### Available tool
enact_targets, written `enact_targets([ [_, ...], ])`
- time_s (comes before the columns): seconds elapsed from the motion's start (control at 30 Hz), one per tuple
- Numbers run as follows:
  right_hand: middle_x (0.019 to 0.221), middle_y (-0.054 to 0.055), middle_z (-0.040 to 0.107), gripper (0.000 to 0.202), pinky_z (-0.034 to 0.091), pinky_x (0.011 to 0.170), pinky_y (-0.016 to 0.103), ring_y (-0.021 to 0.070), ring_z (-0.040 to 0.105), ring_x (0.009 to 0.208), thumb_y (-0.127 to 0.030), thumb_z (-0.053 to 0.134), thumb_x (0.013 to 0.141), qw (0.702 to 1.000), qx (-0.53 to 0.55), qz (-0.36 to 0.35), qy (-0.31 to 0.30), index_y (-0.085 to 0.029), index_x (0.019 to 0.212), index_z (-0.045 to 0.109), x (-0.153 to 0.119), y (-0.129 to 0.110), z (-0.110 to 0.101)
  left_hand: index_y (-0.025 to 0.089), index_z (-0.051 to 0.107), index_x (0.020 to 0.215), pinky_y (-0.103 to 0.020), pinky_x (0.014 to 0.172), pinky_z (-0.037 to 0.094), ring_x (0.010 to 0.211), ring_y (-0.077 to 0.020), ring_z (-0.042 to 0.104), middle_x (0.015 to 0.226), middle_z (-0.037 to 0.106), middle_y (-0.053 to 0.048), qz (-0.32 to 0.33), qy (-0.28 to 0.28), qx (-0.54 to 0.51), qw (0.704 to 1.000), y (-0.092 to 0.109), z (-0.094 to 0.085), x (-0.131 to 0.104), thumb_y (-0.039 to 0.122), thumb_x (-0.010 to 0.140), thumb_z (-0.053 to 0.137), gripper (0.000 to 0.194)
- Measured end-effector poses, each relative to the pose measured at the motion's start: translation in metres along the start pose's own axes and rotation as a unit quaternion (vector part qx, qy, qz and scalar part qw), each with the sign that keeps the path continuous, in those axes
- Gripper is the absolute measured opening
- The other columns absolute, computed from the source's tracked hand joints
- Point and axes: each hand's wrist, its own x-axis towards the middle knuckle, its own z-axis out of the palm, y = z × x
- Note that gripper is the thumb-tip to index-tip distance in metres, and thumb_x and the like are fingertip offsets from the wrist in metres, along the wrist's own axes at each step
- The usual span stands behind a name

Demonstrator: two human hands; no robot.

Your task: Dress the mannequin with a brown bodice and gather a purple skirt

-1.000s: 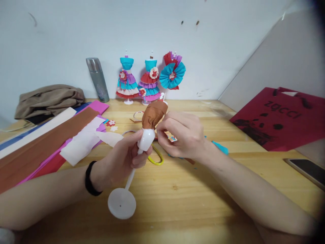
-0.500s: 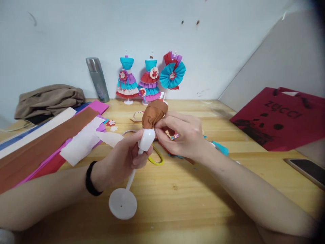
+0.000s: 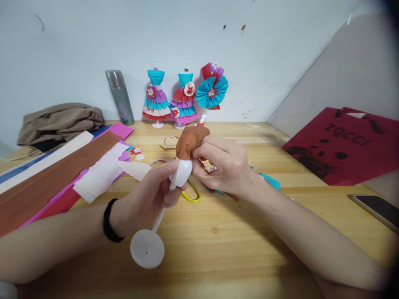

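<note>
Small white plastic mannequin [image 3: 182, 173]: stem partly covered by the left hand [image 3: 146, 199]; far side unseen
Brown crepe-paper wrap [image 3: 188, 143]: lower right edge hidden at the pinching fingertips of the right hand [image 3: 227, 166]
Yellow plastic loop [image 3: 196, 201]: upper part behind the hands
Turquoise piece [image 3: 271, 182]: left end behind the right wrist; material unclear
Small coloured scraps [image 3: 220, 192]: mostly covered by the right hand, shapes unclear
Long brown paper strip [image 3: 62, 178]: cut off at left
Dark-screened phone [image 3: 378, 207], red paper bag [image 3: 346, 145]: cut off at right
Pale corner object [image 3: 8, 290]: cropped, blurred, unidentifiable
Grey-green metal-capped bottle [image 3: 121, 99]: print illegible
</note>
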Motion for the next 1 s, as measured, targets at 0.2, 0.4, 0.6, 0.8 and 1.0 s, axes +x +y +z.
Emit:
enact_targets([
  [0.2,0.058,-0.002,0.047,0.017,0.033,0.048,0.027,0.0125,0.042,0.051,-0.007,0.05,0.072,0.999,0.013,0.0,0.033,-0.023,0.069,0.045,0.0,-0.002,0.001,0.013,0.053,0.069,-0.021,0.043,0.019,0.044,-0.005,0.029,0.054,0.039,0.004,0.029,0.004,0.012,1.0,-0.002,0.0,0.0,0.039,0.097,0.047,0.038],
  [0.4,0.059,0.0,0.05,0.018,0.033,0.049,0.028,0.0129,0.042,0.051,-0.008,0.05,0.074,0.998,0.03,0.051,-0.001,-0.023,0.069,0.044,0.0,-0.008,0.0,0.014,0.051,0.068,-0.02,0.043,0.019,0.045,-0.0047,0.028,0.054,0.036,0.005,0.028,0.033,-0.003,0.999,-0.002,0.001,-0.001,0.037,0.095,0.051,0.036],
  [0.6,0.06,-0.002,0.053,0.014,0.035,0.049,0.026,0.0097,0.044,0.05,-0.008,0.051,0.077,0.988,0.135,0.066,0.015,-0.02,0.071,0.052,0.001,-0.007,-0.002,0.013,0.057,0.075,-0.019,0.041,0.021,0.042,-0.0033,0.03,0.061,0.048,0.002,0.0,0.007,-0.049,0.999,0.0,-0.002,0.004,0.036,0.098,0.043,0.035],
  [0.8,0.06,-0.001,0.055,0.017,0.035,0.05,0.026,0.01,0.046,0.05,-0.004,0.051,0.078,0.984,0.147,0.095,0.026,-0.018,0.075,0.061,-0.001,-0.007,0.0,0.012,0.056,0.072,-0.018,0.039,0.021,0.038,-0.0022,0.03,0.061,0.051,0.001,-0.032,0.023,-0.069,0.997,0.005,0.0,0.005,0.033,0.097,0.041,0.036],
  [1.0,0.061,-0.001,0.057,0.018,0.037,0.051,0.024,0.0091,0.047,0.051,-0.004,0.05,0.078,0.978,0.176,0.109,0.018,-0.017,0.074,0.063,0.0,-0.011,-0.001,0.012,0.057,0.07,-0.017,0.038,0.022,0.037,-0.0022,0.031,0.058,0.049,0.002,-0.034,0.024,-0.068,0.997,0.005,0.0,0.005,0.03,0.096,0.041,0.035],
])
